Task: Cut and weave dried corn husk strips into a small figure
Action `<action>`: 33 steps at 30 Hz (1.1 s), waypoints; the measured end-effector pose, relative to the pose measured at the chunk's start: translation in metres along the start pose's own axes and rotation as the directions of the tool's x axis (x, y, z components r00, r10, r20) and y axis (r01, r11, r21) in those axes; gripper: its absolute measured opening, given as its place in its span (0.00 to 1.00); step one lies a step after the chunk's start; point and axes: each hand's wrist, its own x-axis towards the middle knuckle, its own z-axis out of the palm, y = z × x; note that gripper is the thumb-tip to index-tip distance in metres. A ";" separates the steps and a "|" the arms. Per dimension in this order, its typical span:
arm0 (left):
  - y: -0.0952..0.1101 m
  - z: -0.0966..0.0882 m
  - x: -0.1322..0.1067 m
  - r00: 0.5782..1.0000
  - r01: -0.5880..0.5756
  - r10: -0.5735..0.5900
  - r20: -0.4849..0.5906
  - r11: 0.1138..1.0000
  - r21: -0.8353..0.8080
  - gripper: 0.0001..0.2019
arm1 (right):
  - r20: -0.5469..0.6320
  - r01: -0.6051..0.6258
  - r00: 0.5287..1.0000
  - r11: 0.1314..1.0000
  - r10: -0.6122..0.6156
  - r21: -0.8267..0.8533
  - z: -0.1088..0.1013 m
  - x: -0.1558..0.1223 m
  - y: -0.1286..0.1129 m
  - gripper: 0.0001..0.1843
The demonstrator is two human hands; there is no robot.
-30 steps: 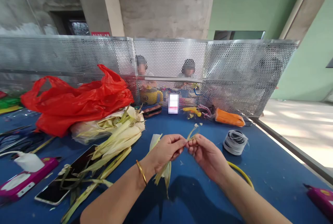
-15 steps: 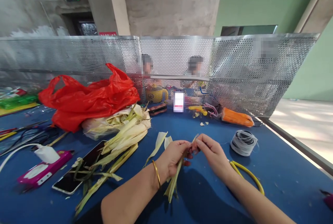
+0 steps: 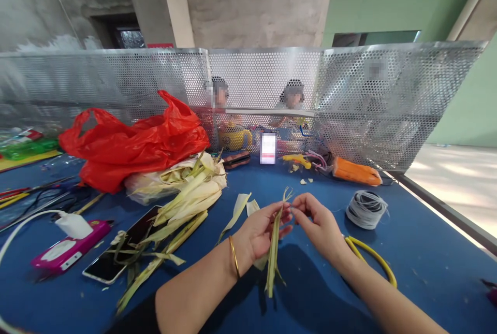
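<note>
We have the husk strip (image 3: 273, 251) upright in front of us, above the worktop (image 3: 322, 298), pinched near its top by our left hand (image 3: 262, 238), the lower fingers loosely spread. Our right hand (image 3: 317, 222) is just beside that pinch, thumb and forefinger almost together; whether a fine thread is between them, we cannot tell.

To work this narrow top end well, we should keep the left pinch firm but light, close under the frayed tip, since dry husk will probably split along its grain. Small fingertip moves with the right hand, and the lower end hanging free, should keep it from twisting.

Against half a second ago, the strip hangs steeper, its frayed tip shows above our fingers, and our left fingers have opened out. Our right hand has drawn slightly off to the right. The reel (image 3: 366, 211) and loose husk (image 3: 235, 215) lie where they were.
</note>
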 end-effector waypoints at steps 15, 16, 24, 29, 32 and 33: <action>-0.009 0.001 0.004 0.997 0.017 -0.009 0.080 0.995 -0.100 0.06 | -0.007 0.007 1.000 0.978 -0.009 -0.210 0.012 -0.005 0.006 0.11; -0.009 0.000 0.005 0.997 0.011 -0.004 0.072 0.995 -0.096 0.06 | -0.002 -0.005 1.000 0.984 0.004 -0.177 0.011 -0.004 0.007 0.11; -0.018 0.000 0.008 0.966 -0.213 0.241 -0.092 0.947 0.242 0.07 | 0.151 -0.353 0.936 0.868 0.319 0.349 -0.004 0.006 0.003 0.11; -0.026 -0.004 0.012 0.905 -0.399 0.422 0.045 0.810 0.430 0.09 | 0.218 -0.468 0.882 0.726 0.418 0.503 -0.004 0.005 0.002 0.10; -0.028 -0.008 0.017 0.867 -0.481 0.474 0.151 0.720 0.501 0.08 | 0.238 -0.483 0.874 0.708 0.424 0.514 -0.002 0.004 0.002 0.10; -0.028 -0.008 0.018 0.860 -0.496 0.480 0.174 0.705 0.506 0.08 | 0.244 -0.487 0.873 0.710 0.423 0.509 -0.002 0.004 0.002 0.10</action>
